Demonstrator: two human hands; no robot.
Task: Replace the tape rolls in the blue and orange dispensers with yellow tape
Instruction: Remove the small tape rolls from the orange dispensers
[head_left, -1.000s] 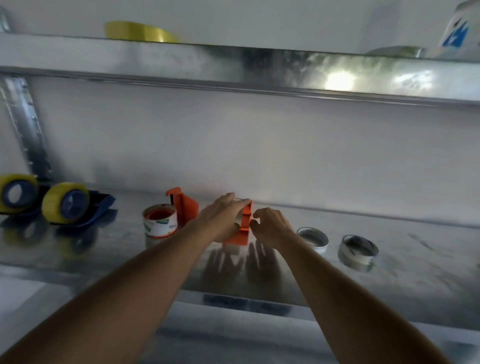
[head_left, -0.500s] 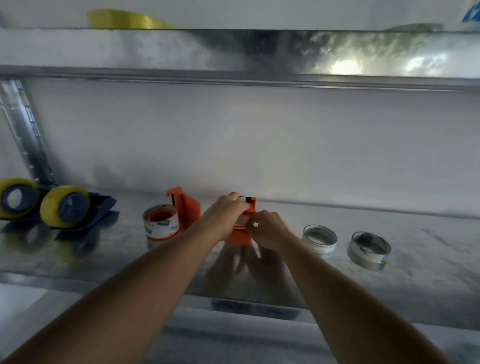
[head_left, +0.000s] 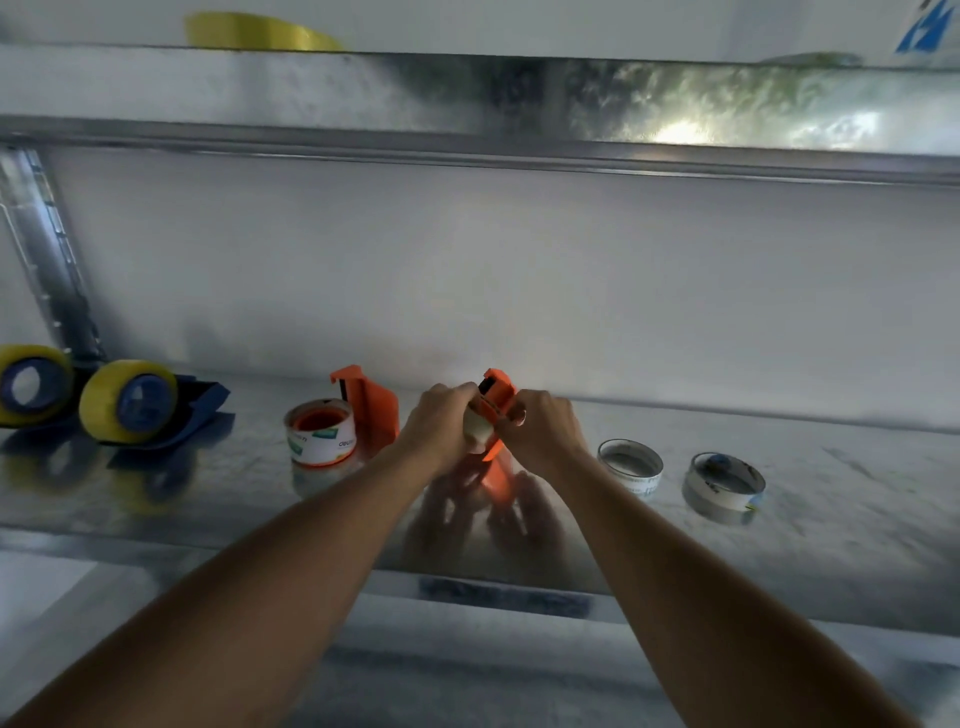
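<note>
Both hands hold an orange dispenser (head_left: 497, 400) lifted just above the metal shelf (head_left: 831, 519) at the middle. My left hand (head_left: 441, 421) grips its left side, where a pale roll sits under the fingers. My right hand (head_left: 540, 428) grips its right side. A second orange dispenser (head_left: 371, 402) with a white-labelled roll (head_left: 321, 439) stands to the left. Two blue dispensers, one (head_left: 171, 410) nearer and one (head_left: 31, 384) at the far left edge, carry yellow tape. A yellow roll (head_left: 260, 34) lies on the upper shelf.
Two nearly used-up tape rings, one (head_left: 629, 465) close to my right hand and one (head_left: 723, 486) further right, lie on the shelf. The upper shelf (head_left: 467, 104) hangs low overhead. A slotted upright post (head_left: 47, 270) stands at the left.
The orange dispenser has been lifted off the shelf and tilted. Both hands closed tighter round it.
</note>
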